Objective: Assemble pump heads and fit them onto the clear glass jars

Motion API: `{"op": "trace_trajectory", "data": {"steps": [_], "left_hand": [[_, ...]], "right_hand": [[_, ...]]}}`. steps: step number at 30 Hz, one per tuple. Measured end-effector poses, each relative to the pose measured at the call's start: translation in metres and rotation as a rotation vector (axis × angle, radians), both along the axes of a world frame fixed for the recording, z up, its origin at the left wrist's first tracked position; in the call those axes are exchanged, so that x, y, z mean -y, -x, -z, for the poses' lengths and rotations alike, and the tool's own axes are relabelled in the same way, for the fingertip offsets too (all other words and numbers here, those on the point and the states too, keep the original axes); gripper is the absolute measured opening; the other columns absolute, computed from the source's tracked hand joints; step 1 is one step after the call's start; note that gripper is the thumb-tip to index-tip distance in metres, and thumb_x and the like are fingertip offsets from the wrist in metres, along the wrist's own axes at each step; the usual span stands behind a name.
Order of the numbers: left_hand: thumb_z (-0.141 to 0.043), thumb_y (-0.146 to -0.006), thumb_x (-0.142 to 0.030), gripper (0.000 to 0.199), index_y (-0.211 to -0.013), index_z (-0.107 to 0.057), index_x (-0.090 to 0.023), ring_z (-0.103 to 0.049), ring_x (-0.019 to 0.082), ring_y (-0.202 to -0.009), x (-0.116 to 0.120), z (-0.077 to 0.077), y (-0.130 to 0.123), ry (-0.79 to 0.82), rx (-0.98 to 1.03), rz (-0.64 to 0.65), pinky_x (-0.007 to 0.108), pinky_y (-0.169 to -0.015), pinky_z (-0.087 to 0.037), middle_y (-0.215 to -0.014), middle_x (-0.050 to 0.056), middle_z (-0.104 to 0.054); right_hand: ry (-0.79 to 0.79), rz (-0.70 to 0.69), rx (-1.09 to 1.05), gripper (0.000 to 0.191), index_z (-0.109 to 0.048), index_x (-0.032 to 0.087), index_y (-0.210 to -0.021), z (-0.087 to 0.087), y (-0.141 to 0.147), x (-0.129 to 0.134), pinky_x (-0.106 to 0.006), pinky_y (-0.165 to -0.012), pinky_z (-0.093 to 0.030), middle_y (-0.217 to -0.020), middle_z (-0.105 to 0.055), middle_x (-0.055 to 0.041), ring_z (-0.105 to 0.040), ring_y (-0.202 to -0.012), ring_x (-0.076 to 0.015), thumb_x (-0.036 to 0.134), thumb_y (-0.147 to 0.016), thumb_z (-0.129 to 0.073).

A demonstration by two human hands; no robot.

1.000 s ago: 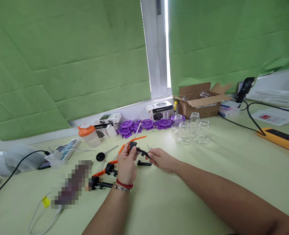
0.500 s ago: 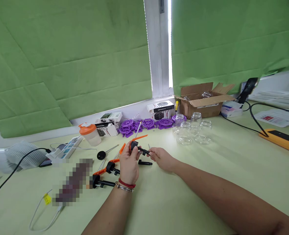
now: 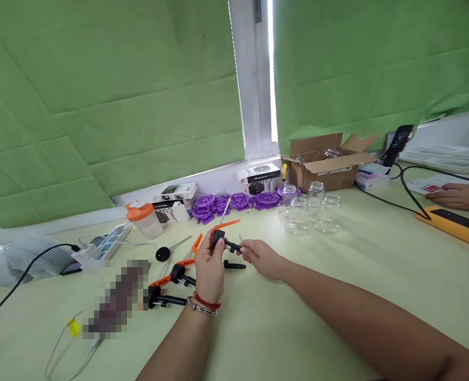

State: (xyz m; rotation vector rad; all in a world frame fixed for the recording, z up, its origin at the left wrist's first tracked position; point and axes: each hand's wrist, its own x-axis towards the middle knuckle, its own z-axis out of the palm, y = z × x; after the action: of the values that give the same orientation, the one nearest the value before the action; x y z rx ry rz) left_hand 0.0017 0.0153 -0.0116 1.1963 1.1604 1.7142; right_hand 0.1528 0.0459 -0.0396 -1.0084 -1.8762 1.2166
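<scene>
My left hand (image 3: 209,264) is closed around the round black head of a black pump-like part with an orange lever (image 3: 230,224). A thin metal rod sticks up past the lever. My right hand (image 3: 262,257) pinches the far end of the same part's black tube (image 3: 233,246); the fingertips hide that end. Below the hands lies a loose black tube (image 3: 234,265). Left of my left wrist are two similar black parts with orange levers, one nearer (image 3: 154,297) and one farther (image 3: 177,274). A black disc on a metal rod (image 3: 163,254) rests beyond them.
Several clear glass jars (image 3: 298,214) stand right of centre, before an open cardboard box (image 3: 325,174). Purple plastic pieces (image 3: 239,202) and small boxes (image 3: 174,211) line the wall. An orange-lidded bottle (image 3: 149,225) and power strip (image 3: 115,241) are left. Another person's hand (image 3: 459,196) is far right.
Another person's hand has come in at the far right, over the papers. The view has shifted slightly; both my hands keep their hold on the part.
</scene>
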Motion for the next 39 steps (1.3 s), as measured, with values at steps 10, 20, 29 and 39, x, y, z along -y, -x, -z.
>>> {"op": "trace_trajectory", "data": {"steps": [10,20,29,39], "left_hand": [[-0.058,-0.082,-0.036,0.041,-0.12,-0.051,-0.024,-0.054,0.02,-0.109,0.001,-0.001,0.005,-0.024,-0.208,-0.098,0.037,-0.097,-0.038,-0.113,0.007,-0.061],[-0.055,-0.084,-0.037,0.029,-0.107,-0.05,-0.022,-0.058,0.016,-0.089,0.0,-0.001,0.004,-0.154,-0.339,-0.166,0.032,-0.081,-0.046,-0.102,0.006,-0.058],[-0.049,-0.088,-0.033,0.03,-0.116,-0.042,-0.024,-0.023,0.023,-0.138,0.002,-0.003,0.004,-0.204,-0.38,-0.061,0.045,-0.11,-0.024,-0.146,0.012,-0.027],[-0.069,-0.072,-0.021,0.066,-0.129,-0.036,-0.026,-0.045,0.025,-0.12,0.008,-0.011,0.012,-0.468,-0.528,0.025,0.037,-0.085,-0.047,-0.145,0.015,-0.027]], "right_hand": [[-0.056,-0.038,0.018,0.025,-0.055,0.016,-0.088,-0.005,0.002,0.005,-0.024,-0.054,-0.032,-0.061,-0.044,0.003,-0.037,-0.052,-0.01,0.033,-0.091,-0.036],[-0.031,-0.057,-0.037,0.02,-0.055,0.016,-0.082,-0.018,0.006,0.011,-0.025,-0.058,-0.034,-0.061,-0.049,0.002,-0.041,-0.056,-0.0108,0.028,-0.089,-0.04],[0.085,-0.081,-0.145,0.03,-0.055,0.015,-0.081,-0.021,0.005,0.015,-0.023,-0.05,-0.028,-0.059,-0.045,0.0036,-0.034,-0.051,-0.0081,0.042,-0.088,-0.044],[0.373,-0.224,-0.438,0.036,-0.048,0.017,-0.07,-0.033,0.008,0.024,-0.022,-0.043,-0.014,-0.052,-0.039,0.0071,-0.022,-0.044,-0.0045,0.05,-0.08,-0.055]]}}
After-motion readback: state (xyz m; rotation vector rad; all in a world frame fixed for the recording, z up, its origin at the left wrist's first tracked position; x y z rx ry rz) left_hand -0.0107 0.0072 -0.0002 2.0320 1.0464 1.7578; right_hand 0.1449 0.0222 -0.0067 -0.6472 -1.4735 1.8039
